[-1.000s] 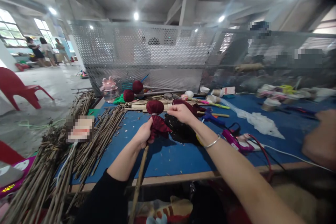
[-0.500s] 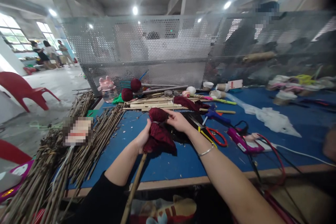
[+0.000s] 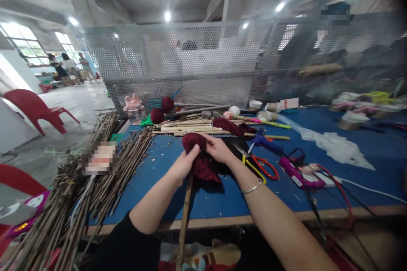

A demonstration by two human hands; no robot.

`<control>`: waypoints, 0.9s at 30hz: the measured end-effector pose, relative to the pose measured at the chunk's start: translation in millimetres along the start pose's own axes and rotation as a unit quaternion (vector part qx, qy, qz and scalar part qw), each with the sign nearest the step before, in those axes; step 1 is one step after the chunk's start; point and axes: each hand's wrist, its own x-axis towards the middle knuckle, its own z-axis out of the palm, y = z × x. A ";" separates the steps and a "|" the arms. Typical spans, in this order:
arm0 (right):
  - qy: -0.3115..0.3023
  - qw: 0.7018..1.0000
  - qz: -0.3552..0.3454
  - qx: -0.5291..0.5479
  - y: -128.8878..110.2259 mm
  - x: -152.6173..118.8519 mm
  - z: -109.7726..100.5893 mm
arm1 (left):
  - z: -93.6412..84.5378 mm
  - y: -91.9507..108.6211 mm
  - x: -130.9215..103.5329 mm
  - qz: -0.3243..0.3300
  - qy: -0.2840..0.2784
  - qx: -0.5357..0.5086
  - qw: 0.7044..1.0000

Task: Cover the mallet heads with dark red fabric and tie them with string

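A dark red cloth (image 3: 206,170) is wrapped into a round head at the top of a wooden stick (image 3: 183,220), and its loose end hangs to the right. My left hand (image 3: 185,161) grips the bundle from the left, thumb pressed on the cloth just under the round head. From the right, my right hand (image 3: 218,150) pinches the cloth at the same neck; its fingertips are partly hidden behind the bundle. Scissors (image 3: 246,152) with red and yellow handles lie to the right of my right hand, near a blue glue gun (image 3: 267,142).
Bundles of thin twigs (image 3: 108,182) lie at the left. Two dark red balls (image 3: 157,115), pale sticks (image 3: 187,128) and paper cups (image 3: 267,115) line the back, before a perforated metal screen (image 3: 171,59). A purple device (image 3: 295,172) with cables and crumpled white plastic (image 3: 343,148) lie right.
My left hand has shifted up and over the neck of the bundle, its thumb now on the front. The stick has swung more upright, its lower end moving right. The view has shifted slightly.
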 end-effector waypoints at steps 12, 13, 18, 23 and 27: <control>0.048 0.994 0.052 0.087 -9.2 2.3 5.3 | -0.5 -2.4 4.9 -0.037 0.070 -0.116 0.990; 0.050 0.994 0.052 0.078 -9.4 2.0 5.1 | -2.6 -1.5 7.1 -0.048 0.074 -0.111 0.990; 0.035 0.995 0.072 0.055 -8.8 -1.0 3.3 | -10.7 -3.6 14.0 -0.087 0.089 -0.108 0.986; -0.023 0.990 0.086 0.105 -16.2 -4.9 11.2 | -21.2 -6.6 16.0 -0.076 0.069 -0.127 0.987; -0.077 0.987 0.079 0.118 -33.7 -8.1 21.8 | -30.9 -5.2 16.4 -0.061 0.106 -0.128 0.984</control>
